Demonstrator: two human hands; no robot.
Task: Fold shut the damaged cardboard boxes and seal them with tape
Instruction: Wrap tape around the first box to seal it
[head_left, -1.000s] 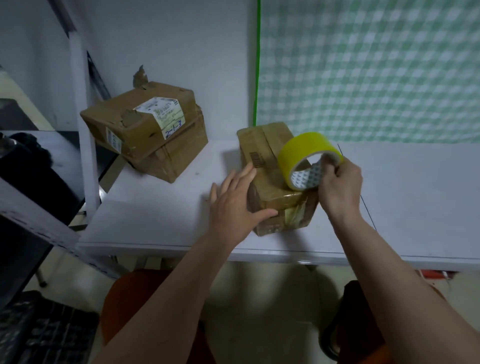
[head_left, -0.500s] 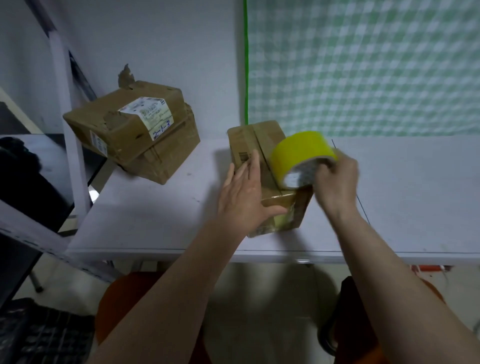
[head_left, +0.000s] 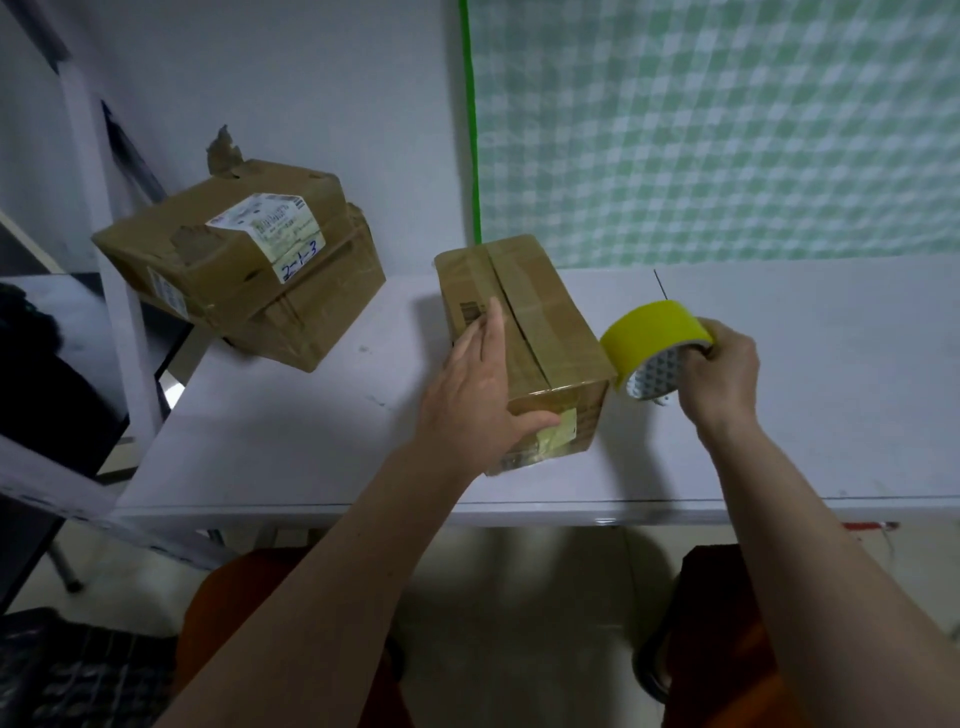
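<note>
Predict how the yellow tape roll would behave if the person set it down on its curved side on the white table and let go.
The tape roll is round, so it would probably roll along the smooth table. It looks stiff, likely keeping its ring shape. The right hand grips it alone, so it seems fairly light.

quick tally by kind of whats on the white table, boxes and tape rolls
cardboard boxes: 3, the near box under the left hand, and two stacked boxes, upper on lower
yellow tape roll: 1, gripped in the right hand
total: 4
</note>
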